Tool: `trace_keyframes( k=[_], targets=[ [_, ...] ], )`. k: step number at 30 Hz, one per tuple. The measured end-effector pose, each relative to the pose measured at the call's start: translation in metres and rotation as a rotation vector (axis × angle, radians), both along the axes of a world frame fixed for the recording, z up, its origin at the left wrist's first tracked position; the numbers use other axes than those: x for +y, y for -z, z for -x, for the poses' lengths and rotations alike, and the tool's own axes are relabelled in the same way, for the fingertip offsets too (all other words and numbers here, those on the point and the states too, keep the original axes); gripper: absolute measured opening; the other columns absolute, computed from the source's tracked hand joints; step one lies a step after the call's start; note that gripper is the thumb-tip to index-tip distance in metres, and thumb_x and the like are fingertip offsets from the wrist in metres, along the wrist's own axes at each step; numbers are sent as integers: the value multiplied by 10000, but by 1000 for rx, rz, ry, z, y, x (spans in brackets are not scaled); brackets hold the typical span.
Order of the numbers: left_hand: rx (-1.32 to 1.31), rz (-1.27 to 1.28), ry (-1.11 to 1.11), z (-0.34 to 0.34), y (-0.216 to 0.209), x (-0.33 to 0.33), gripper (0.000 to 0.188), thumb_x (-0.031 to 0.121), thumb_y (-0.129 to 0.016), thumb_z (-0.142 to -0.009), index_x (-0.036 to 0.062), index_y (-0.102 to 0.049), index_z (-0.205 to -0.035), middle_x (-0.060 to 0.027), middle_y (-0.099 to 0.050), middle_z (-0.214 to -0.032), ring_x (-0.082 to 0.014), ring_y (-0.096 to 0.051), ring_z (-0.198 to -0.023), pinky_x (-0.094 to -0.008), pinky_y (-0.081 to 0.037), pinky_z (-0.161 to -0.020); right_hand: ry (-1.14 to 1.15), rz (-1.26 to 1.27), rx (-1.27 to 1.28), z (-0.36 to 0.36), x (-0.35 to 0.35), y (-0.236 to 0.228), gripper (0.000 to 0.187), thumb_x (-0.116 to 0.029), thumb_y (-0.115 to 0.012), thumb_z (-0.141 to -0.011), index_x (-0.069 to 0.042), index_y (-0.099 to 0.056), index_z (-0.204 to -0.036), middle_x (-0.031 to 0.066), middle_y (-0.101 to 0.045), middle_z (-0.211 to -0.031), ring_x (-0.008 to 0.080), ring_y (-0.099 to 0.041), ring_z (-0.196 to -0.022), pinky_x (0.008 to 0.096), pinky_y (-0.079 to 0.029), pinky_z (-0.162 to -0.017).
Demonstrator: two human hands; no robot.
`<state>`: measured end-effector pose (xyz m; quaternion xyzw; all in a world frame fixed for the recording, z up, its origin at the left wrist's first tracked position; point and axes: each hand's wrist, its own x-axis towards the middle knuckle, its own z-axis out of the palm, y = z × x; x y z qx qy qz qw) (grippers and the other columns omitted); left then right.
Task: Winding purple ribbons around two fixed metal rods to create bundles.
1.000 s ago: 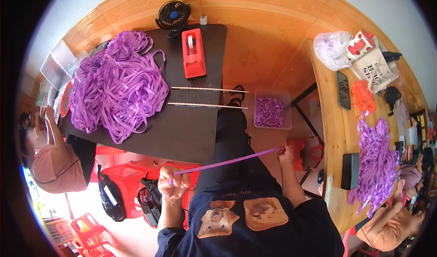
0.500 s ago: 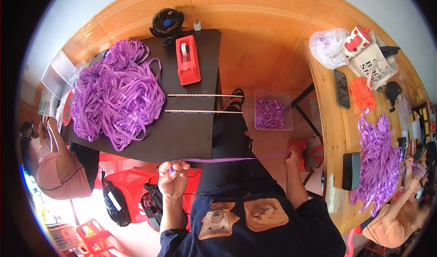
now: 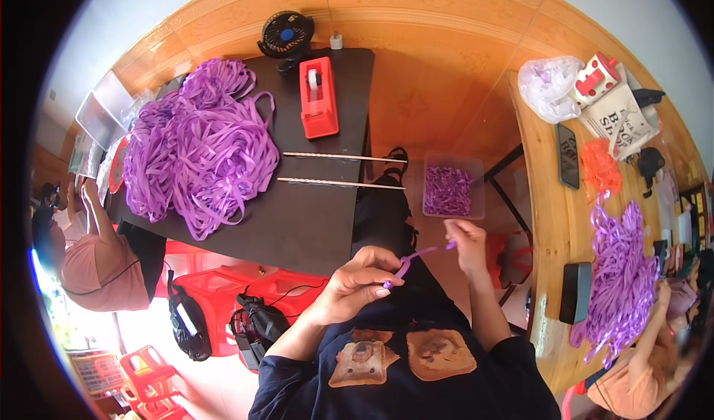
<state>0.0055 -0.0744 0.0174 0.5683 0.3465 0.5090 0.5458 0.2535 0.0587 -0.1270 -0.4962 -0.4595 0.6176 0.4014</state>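
Over my lap, my left hand is closed, with thumb and fingers pinching one end of a purple ribbon, where a small purple bit shows at the fingertips. The short strip runs rightward to my right hand, whose fingers are closed on its other end. A big tangled heap of purple ribbon lies on the dark table to the left. Two thin pale sticks with twisted ends lie side by side, jutting past that table's right edge.
A red tape dispenser and a black fan stand at the back. A clear bin of small purple pieces sits below, between the tables. The wooden table bears more ribbon, a phone and bags. Other people sit at both sides.
My left hand has moved right and my right hand slightly up and left, bringing them closer together. The ribbon span between them is much shorter and slacker. The view has shifted a little.
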Motion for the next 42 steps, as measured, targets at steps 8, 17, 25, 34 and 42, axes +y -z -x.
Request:
trace_keyframes(
  k=[8,17,25,34,42],
  targets=[
    [17,112,20,-4,4,8,219,-14,-523,-916,-20,-641,-1100,-108,-618,-955,-174,-578,-910,-267,-451,-815,-440,-255,144,37,-26,-93,189,30,-559,-865,31,-656,-1027,59,-602,-770,126,-580,-699,223,-446,-655],
    [95,168,-251,-20,22,3,136,-4,-598,-876,-20,-676,-987,-59,-613,-780,-121,-578,-691,-247,-463,-622,-663,-984,-520,43,-44,-132,289,-2,-637,-758,-10,-623,-1046,78,-537,-805,239,-594,-601,347,-473,-497],
    [429,-57,-405,-26,12,2,93,-20,-656,-795,-23,-664,-888,-123,-611,-721,-247,-598,-623,-308,-469,-562,-693,-1058,-638,40,-49,-134,312,-40,-635,-751,-19,-633,-1062,61,-527,-797,219,-577,-574,325,-465,-476],
    [509,-89,-393,-26,12,0,63,-7,-657,-785,-15,-655,-848,-129,-600,-705,-290,-598,-631,-345,-471,-553,-753,-1065,-633,39,-53,-137,289,-26,-632,-752,-9,-633,-1041,61,-527,-783,218,-572,-571,328,-459,-469],
    [435,-47,-326,-25,15,-4,40,-10,-640,-804,-25,-638,-841,-124,-591,-700,-277,-590,-619,-335,-465,-550,-799,-1101,-583,36,-54,-133,308,-49,-628,-740,1,-612,-1043,65,-530,-799,221,-571,-572,328,-463,-468]
  ],
)
